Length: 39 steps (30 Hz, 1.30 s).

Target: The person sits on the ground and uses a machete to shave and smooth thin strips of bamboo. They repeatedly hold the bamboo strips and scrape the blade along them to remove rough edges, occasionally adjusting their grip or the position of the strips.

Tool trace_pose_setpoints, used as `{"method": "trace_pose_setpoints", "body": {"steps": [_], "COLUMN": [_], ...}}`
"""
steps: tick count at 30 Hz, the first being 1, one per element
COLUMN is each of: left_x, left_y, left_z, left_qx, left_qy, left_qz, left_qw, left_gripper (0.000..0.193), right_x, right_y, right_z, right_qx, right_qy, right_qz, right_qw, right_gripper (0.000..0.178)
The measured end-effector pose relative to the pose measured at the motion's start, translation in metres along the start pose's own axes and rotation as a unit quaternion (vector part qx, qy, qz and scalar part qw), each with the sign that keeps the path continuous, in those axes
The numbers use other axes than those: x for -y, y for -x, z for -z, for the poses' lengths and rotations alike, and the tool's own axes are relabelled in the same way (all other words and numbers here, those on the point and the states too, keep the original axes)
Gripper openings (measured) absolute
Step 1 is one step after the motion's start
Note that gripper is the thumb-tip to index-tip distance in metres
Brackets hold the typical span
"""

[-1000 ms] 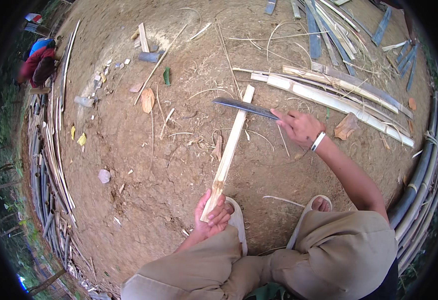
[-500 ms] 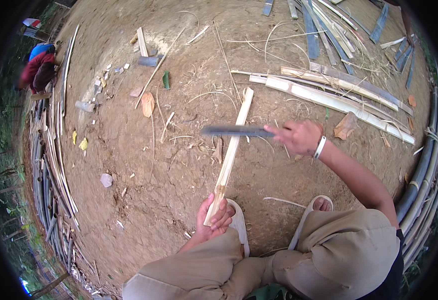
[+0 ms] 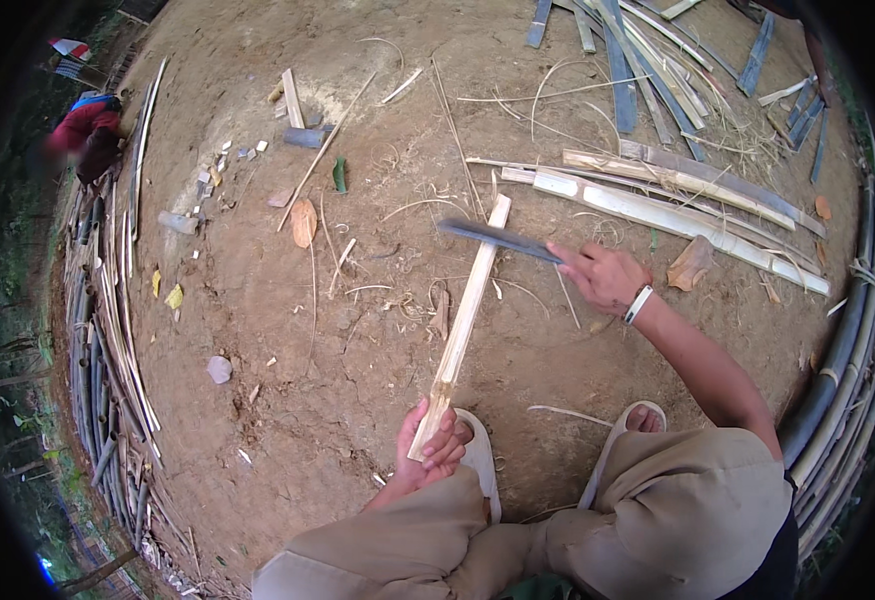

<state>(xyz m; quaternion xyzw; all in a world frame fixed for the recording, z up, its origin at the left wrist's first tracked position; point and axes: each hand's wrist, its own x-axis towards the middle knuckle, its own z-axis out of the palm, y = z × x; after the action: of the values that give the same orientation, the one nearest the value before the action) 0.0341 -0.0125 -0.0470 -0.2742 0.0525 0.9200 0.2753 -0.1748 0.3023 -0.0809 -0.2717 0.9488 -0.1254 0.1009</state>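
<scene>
My left hand [image 3: 432, 442] is closed round the near end of a pale split bamboo strip [image 3: 466, 318]. The strip slants up and away from me, its far end over the dirt. In my right hand [image 3: 603, 277] is a long dark-bladed knife [image 3: 498, 240], its handle hidden inside my fingers. The blade lies across the strip near the far end and points left; whether it touches the wood I cannot tell. A thin sliver [image 3: 494, 186] stands out at the strip's far tip.
Split bamboo lengths [image 3: 678, 205] lie at right, with dark strips [image 3: 620, 80] beyond. Bamboo poles line the right [image 3: 838, 350] and left [image 3: 93, 370] edges. A person [image 3: 88, 135] bends over at far left. Dry leaves [image 3: 304, 222] and shavings litter the dirt. My sandals [image 3: 480, 460] stand close by.
The knife has shifted up along the strip toward its far end, and its tip has swung farther away. A thin sliver now shows at the tip. My left hand keeps its hold.
</scene>
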Motion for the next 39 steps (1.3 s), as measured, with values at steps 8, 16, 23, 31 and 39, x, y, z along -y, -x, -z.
{"method": "trace_pose_setpoints", "body": {"steps": [8, 16, 23, 31, 39], "left_x": [-0.001, 0.003, 0.008, 0.007, 0.007], "left_y": [0.005, 0.012, 0.005, 0.006, 0.008], "left_z": [-0.007, -0.017, -0.022, -0.019, -0.012], "left_qx": [-0.021, -0.102, -0.11, -0.112, -0.129], "left_qy": [-0.048, -0.291, -0.319, -0.315, -0.301], "left_qz": [-0.008, -0.068, -0.074, -0.064, -0.037], "left_qw": [0.999, 0.949, 0.938, 0.94, 0.944], "left_gripper": [0.045, 0.036, 0.037, 0.038, 0.039], "right_x": [-0.023, 0.026, -0.005, -0.005, -0.005], "right_y": [0.002, 0.026, 0.015, 0.022, 0.006], "right_z": [-0.015, 0.005, -0.01, -0.008, -0.002], "right_qx": [-0.038, -0.01, -0.068, -0.045, -0.022], "right_qy": [-0.006, -0.012, -0.026, 0.005, -0.011], "right_qz": [-0.053, 0.104, 0.06, 0.013, -0.096], "right_qw": [0.998, 0.994, 0.996, 0.999, 0.995], "right_gripper": [0.042, 0.043, 0.043, 0.043, 0.04]}}
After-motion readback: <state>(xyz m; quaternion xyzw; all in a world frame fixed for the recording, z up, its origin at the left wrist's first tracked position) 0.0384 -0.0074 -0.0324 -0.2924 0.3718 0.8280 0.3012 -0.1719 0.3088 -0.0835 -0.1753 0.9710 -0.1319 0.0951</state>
